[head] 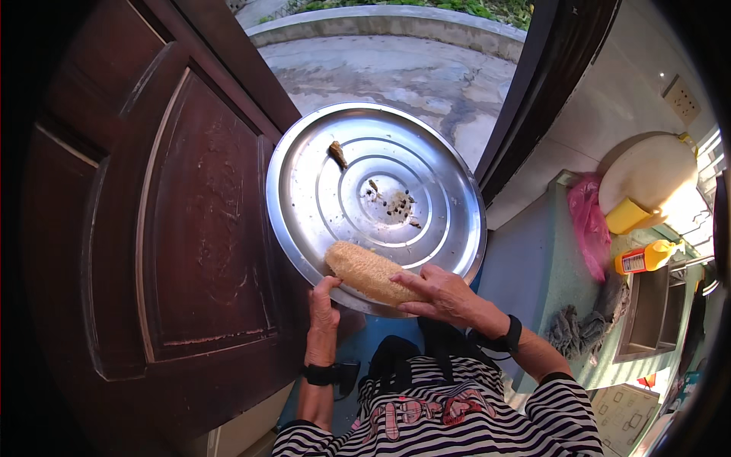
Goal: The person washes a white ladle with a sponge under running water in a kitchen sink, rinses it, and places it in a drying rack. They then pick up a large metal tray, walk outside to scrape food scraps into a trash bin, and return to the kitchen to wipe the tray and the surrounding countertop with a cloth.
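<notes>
A large round metal tray lies before me, with ring-shaped ridges in its base. My left hand grips its near left rim, thumb on top. In my right hand is a peeled, dried loofah gourd, held by its right end over the near part of the tray; its left end is close to my left thumb. Dark seeds and small crumbs are scattered around the tray's centre. A brown dry fragment rests near the far left side. The underside of the tray is hidden.
A dark wooden door stands at the left, and a door frame at the right. Beyond lies concrete ground with a low wall. On the right counter are a pink plastic bag, a yellow bottle, grey rags and a sink.
</notes>
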`<state>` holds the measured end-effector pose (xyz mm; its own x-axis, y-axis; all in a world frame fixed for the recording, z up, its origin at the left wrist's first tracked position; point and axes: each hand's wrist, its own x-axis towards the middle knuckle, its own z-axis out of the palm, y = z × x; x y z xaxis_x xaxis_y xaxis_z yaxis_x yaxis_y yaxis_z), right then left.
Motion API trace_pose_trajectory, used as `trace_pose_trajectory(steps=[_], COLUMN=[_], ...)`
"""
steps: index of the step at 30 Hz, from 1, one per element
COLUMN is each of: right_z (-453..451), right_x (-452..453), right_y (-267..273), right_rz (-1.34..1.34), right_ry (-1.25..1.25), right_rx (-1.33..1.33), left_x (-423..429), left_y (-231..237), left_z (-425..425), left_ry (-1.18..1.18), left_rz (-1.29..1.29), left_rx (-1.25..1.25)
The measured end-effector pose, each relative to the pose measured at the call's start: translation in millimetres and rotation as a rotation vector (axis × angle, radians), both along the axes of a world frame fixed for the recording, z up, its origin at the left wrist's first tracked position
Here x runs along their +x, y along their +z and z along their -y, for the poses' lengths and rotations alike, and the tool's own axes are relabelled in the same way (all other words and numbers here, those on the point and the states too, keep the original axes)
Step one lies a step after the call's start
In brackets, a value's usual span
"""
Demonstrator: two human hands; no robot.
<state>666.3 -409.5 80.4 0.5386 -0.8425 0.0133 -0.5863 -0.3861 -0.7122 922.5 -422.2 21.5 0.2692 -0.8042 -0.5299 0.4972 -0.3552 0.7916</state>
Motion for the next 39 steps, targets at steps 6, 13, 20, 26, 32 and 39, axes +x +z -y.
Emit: trace_pose_trajectory(steps=[6,13,20,26,32,39], right_z=[130,323,426,382,503,450], right_x=[-1,-56,-77,15,-120,68], right_y=[-22,-103,-79,-93,-195,-89], right_rz=[-0.027,-0.377,-0.458,-0.237,-0.661,0.003], right_ry=[0.085,-0.229,-0.669,-0.051,-0.923,0.068], right_rx=[0.096,0.014,-0.124,-0.027,0.060,-0.004], left_x=[6,10,42,44,42,26], left_y=[21,6,-42,-28,-7,-13], left_z=[75,183,287,360,392,410], left_ry=[0.127,0.129,0.051,-0.019,-0.104,-0.132], left_rz=[-0.117,-0.157,-0.088,0.006,0.132,0.112], left_rx=[0.020,0.038,0.099,0.112,0.026,0.040])
